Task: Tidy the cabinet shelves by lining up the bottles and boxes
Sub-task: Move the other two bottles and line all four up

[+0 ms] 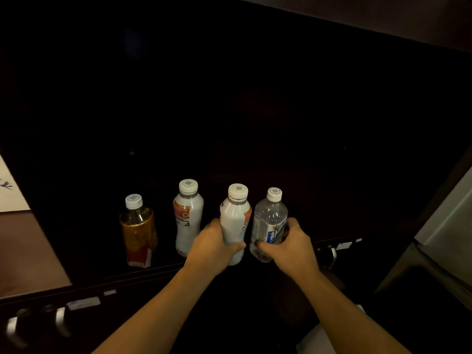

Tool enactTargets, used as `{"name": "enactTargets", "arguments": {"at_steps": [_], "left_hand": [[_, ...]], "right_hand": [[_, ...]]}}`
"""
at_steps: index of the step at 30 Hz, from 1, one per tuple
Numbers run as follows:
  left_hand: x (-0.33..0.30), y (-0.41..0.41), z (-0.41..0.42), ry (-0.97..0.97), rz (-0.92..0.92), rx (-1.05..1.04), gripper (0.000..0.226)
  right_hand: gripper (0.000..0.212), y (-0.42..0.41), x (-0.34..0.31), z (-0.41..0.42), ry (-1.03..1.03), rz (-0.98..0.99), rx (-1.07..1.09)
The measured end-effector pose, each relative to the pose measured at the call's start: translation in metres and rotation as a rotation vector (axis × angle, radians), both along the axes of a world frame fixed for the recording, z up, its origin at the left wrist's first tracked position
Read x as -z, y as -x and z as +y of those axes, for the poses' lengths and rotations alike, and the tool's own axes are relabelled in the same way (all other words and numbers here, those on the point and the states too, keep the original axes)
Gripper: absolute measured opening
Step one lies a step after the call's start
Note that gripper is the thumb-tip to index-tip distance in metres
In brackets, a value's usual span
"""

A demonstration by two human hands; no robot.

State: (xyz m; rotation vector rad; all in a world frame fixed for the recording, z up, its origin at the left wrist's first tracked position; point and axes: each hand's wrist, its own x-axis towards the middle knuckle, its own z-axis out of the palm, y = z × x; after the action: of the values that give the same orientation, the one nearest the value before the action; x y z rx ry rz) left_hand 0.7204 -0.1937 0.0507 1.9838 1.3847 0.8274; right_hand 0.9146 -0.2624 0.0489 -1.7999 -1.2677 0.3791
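Several bottles stand upright in a row near the front of a dark cabinet shelf (163, 270). From the left: an amber tea bottle (138, 231) with a red label, a white milky bottle (187, 218), a second white bottle (235, 218), and a clear water bottle (269, 223) with a blue label. All have white caps. My left hand (213, 247) is wrapped around the lower part of the second white bottle. My right hand (291, 245) grips the clear water bottle from the right. The two held bottles stand close together, nearly touching.
The cabinet interior behind the bottles is black and nothing shows there. Metal handles (332, 256) and small white labels sit on the front edge below the shelf. A brown surface with a white sheet (10, 190) lies at the left; a pale panel (449, 218) stands at the right.
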Motion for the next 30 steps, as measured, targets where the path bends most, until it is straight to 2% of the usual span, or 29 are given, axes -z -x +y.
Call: {"name": "enactTargets", "arguments": {"at_steps": [16, 30], "left_hand": [[0.011, -0.047, 0.026, 0.047, 0.0, -0.259, 0.068], [0.021, -0.05, 0.034, 0.045, -0.028, -0.29, 0.07]], "right_hand": [[0.066, -0.062, 0.021, 0.077, 0.027, 0.037, -0.222], [0.073, -0.07, 0.034, 0.088, 0.056, 0.152, -0.311]]}}
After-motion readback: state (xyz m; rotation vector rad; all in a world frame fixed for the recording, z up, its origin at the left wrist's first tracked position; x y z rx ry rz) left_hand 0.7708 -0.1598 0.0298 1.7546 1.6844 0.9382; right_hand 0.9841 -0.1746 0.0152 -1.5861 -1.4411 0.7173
